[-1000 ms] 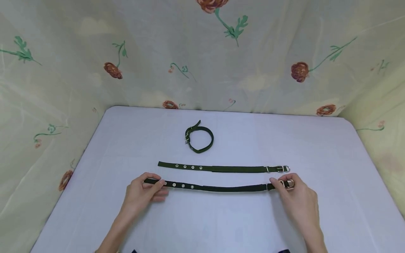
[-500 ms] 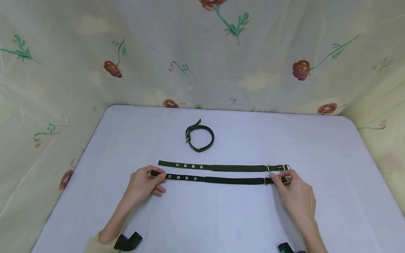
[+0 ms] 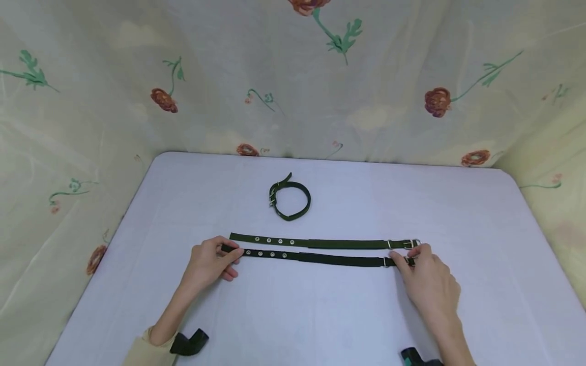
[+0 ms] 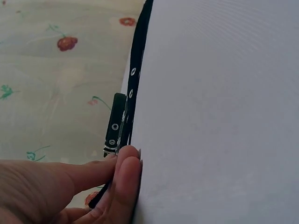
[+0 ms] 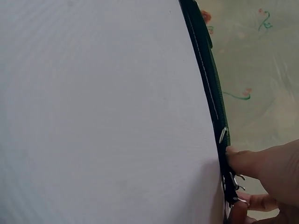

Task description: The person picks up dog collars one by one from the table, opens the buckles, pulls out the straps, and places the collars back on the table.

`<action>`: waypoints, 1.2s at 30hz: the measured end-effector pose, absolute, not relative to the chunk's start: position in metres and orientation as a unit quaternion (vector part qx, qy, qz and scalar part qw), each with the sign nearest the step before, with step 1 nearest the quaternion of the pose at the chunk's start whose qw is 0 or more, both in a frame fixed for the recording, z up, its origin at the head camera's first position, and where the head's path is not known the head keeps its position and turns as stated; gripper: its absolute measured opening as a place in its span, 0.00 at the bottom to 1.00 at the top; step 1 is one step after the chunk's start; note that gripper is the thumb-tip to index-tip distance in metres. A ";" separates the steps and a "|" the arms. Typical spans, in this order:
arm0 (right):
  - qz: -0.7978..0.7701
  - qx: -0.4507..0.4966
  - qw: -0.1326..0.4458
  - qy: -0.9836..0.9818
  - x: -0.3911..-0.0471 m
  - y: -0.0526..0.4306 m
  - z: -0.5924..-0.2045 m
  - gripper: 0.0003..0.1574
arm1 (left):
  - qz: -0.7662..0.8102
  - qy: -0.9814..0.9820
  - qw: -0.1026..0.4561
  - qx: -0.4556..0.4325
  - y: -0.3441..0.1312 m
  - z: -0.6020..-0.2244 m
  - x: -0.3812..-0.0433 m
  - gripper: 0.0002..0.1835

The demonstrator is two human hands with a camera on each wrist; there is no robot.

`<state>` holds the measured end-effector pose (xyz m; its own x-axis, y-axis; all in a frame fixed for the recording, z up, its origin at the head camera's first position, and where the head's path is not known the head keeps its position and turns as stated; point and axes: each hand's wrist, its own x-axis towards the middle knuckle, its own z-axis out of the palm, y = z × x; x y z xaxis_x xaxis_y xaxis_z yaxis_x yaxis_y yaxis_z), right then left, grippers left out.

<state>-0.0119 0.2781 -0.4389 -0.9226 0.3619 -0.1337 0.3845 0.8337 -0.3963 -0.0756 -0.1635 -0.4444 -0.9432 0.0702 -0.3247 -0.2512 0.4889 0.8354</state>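
Observation:
A black collar (image 3: pixel 339 260) with metal eyelets stretches between both hands, roughly straight. My left hand (image 3: pixel 208 262) pinches its plain, eyelet end between thumb and fingers. At the other end, my right hand (image 3: pixel 430 279) pinches the strap by the buckle, partly covering the metal. Just beyond and almost parallel lies a dark green collar (image 3: pixel 345 244), flat, its buckle at the right near my right fingertips. In the left wrist view, thumb and fingers (image 4: pixel 128 172) meet on the strap end. In the right wrist view, the thumb (image 5: pixel 247 161) presses the strap beside the buckle.
Farther back on the white table (image 3: pixel 311 315) sits another green collar (image 3: pixel 308 203), buckled into a ring with its tip sticking up. A flower-printed curtain (image 3: pixel 366 117) encloses the table at the back and sides. Black devices (image 3: pixel 188 343) show near both wrists.
Both hands have carried the black collar away from the body, closer to the flat green one, with its left end shifting right. In the last half second it has barely moved.

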 end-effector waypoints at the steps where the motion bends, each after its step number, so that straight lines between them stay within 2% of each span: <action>1: -0.211 0.196 0.031 0.957 -0.011 0.279 -0.439 0.42 | 0.499 0.851 0.158 -0.051 -0.163 -0.445 -0.076 0.16; 13: -0.235 0.209 0.037 0.949 -0.010 0.279 -0.439 0.44 | 0.441 0.883 0.150 -0.053 -0.161 -0.438 -0.072 0.24; 26: -0.226 0.203 0.038 0.952 -0.012 0.280 -0.436 0.45 | 0.430 0.893 0.124 -0.037 -0.155 -0.435 -0.068 0.24; 31: -0.229 0.195 0.013 0.954 -0.010 0.275 -0.428 0.44 | 0.461 0.880 0.107 -0.031 -0.151 -0.434 -0.070 0.24; 36: -0.234 0.154 -0.036 0.959 -0.013 0.260 -0.417 0.40 | 0.520 0.847 0.097 -0.050 -0.142 -0.432 -0.075 0.31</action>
<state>-0.0133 0.2599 -0.4172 -0.9498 0.3129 -0.0027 0.2789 0.8427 -0.4605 -0.0749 -0.1424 -0.4317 -0.9761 0.0167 -0.2168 -0.1857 0.4548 0.8710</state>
